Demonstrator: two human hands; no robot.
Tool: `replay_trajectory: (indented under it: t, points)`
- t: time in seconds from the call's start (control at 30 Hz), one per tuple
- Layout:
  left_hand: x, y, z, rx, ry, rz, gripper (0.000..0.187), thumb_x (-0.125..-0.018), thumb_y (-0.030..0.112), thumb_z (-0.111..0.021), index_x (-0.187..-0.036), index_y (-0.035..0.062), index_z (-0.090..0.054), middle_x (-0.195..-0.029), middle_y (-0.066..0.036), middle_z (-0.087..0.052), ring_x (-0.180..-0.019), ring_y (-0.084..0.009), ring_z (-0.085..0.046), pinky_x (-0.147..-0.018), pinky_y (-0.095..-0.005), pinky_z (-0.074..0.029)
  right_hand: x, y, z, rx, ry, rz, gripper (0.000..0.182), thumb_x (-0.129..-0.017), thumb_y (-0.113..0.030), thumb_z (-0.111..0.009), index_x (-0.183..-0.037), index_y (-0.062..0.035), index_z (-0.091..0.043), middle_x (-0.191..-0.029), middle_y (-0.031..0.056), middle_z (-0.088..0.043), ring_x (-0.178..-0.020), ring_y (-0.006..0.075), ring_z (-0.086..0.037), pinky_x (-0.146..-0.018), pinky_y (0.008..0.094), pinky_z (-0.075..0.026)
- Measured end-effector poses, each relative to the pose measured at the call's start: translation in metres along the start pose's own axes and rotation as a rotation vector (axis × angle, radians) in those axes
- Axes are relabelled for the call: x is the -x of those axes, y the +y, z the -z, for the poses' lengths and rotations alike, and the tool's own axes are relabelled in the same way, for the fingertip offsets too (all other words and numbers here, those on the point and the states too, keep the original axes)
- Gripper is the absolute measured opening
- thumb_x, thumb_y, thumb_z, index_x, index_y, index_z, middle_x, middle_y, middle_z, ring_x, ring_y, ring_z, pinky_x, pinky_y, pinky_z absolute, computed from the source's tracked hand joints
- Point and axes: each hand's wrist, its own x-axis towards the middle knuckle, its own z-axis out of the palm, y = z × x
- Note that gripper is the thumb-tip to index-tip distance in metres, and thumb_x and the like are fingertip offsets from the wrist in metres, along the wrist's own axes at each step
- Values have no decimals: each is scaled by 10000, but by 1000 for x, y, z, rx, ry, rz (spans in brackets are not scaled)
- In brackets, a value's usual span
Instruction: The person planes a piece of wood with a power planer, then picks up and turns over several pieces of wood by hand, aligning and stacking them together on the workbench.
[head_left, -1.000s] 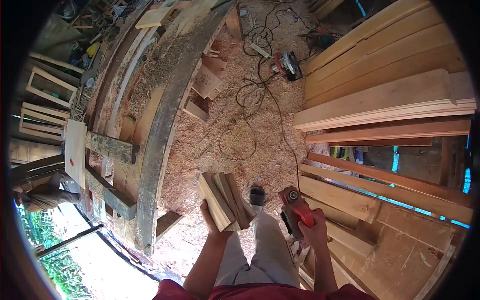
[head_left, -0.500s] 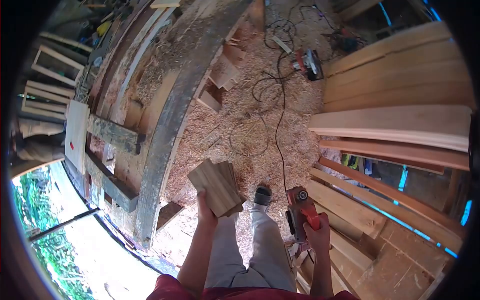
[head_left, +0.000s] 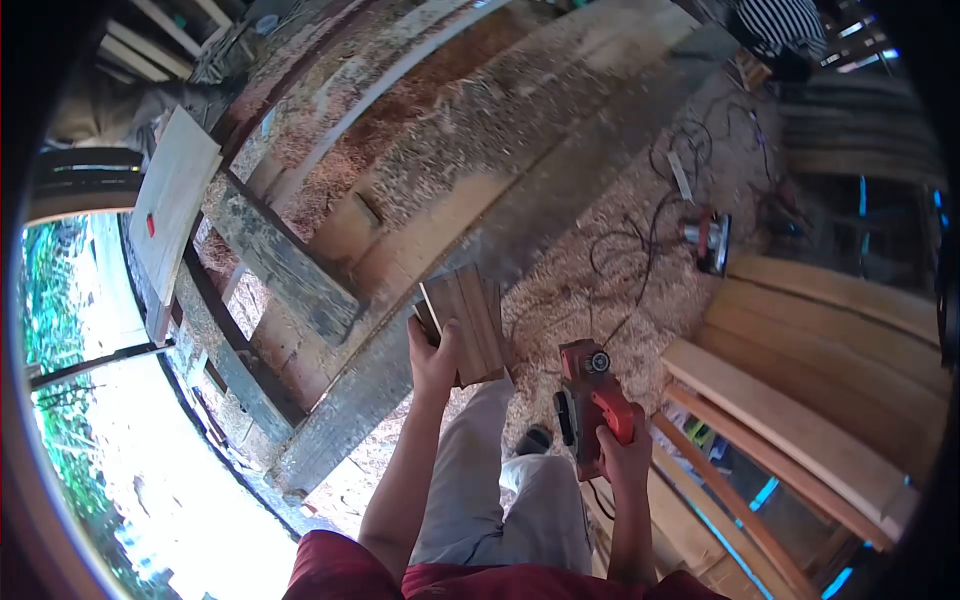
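My left hand (head_left: 434, 358) is closed on a stack of short, flat wooden pieces (head_left: 468, 318), with the thumb over the near face. The stack is held tilted in front of the workbench edge, and its pieces are slightly fanned. Lower right of it, my right hand (head_left: 622, 455) grips the red handle of an electric planer (head_left: 585, 400). This planer has a round black knob on top and hangs in the air beside my leg. Its cord shows below my hand.
A long workbench (head_left: 560, 215) strewn with shavings runs diagonally ahead, with dark beams (head_left: 275, 250) across it. Boards (head_left: 800, 430) are stacked at right. A circular saw (head_left: 708, 242) and loose cords lie on the shavings-covered floor. Someone in a striped garment (head_left: 780, 25) is at the far right.
The view has turned left and come nearer the workbench. The wooden stack has swung upright and moved up and right. The planer is still in my right hand, slightly higher.
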Motion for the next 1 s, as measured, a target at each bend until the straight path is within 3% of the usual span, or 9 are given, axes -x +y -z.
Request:
replay_trajectory:
  t: [0.07,0.1,0.23,0.43,0.53,0.63,0.73,0.83,1.0]
  points:
    - [-25,6,0,-35,55,-14,539,-993,272,-770,-1370,-20,-520,-1145,-161,-718,-1030,-216,-688,-920,-373,-559,-13,-34,-21,-41,-40,-43,311,-951,-38,-768,-1212,-94,-609,-732,-13,-565,-529,70,-561,-451,255,-458]
    - [-35,13,3,-109,78,-23,548,-989,272,-769,-1381,-18,-518,-1154,-166,-720,-1038,-224,-690,-928,-378,-559,-14,-59,-31,-72,-62,-10,245,-968,-56,-773,-1178,-68,-646,-747,-3,-602,-529,65,-564,-457,246,-461]
    - [-66,-1,18,-141,94,54,557,-977,274,-762,-1398,-7,-529,-1162,-196,-738,-1046,-297,-722,-966,-410,-563,-26,-121,-61,-110,-75,-26,207,-969,-20,-770,-1156,-18,-682,-764,7,-624,-542,67,-562,-480,266,-490]
    - [-61,26,17,-513,202,144,700,-976,310,-777,-1533,-15,-502,-1482,-327,-577,-1274,-487,-651,-1043,-519,-545,-57,-179,-85,-39,-156,28,246,-983,33,-738,-1223,-9,-701,-762,3,-600,-544,68,-532,-510,285,-517]
    - [-52,-17,19,-926,274,-216,844,-986,337,-785,-1642,-25,-397,-1570,-360,-473,-1374,-529,-567,-1108,-565,-502,-79,-201,-96,-10,-222,55,219,-978,2,-761,-1184,-4,-685,-789,20,-623,-565,85,-574,-515,296,-554]
    - [-44,30,-14,-618,290,30,1051,-946,435,-822,-1691,-63,-271,-1540,-382,-486,-1395,-567,-522,-1176,-600,-434,-104,-220,-103,119,-288,79,219,-956,-72,-815,-1108,21,-688,-852,70,-693,-613,136,-684,-522,339,-638]
    - [-42,59,-43,-953,340,-28,1278,-838,573,-875,-1701,-83,-198,-1543,-385,-476,-1398,-573,-503,-1198,-607,-405,-128,-238,-114,203,-339,143,233,-950,-112,-829,-1095,24,-707,-820,58,-697,-595,127,-681,-518,328,-604]
    - [-45,55,-53,-1033,380,53,1474,-704,677,-907,-1705,-96,-150,-1539,-357,-481,-1377,-565,-507,-1206,-610,-384,-160,-243,-107,483,-425,333,245,-941,-160,-842,-1071,17,-733,-760,42,-699,-576,119,-670,-513,312,-554]
    - [-46,49,-71,-987,523,162,1467,-657,517,-947,-1719,-74,-126,-1482,-329,-504,-1285,-538,-555,-1141,-604,-444,-173,-276,-116,501,-535,301,256,-926,-209,-846,-1022,4,-742,-674,41,-683,-561,133,-667,-523,336,-520]
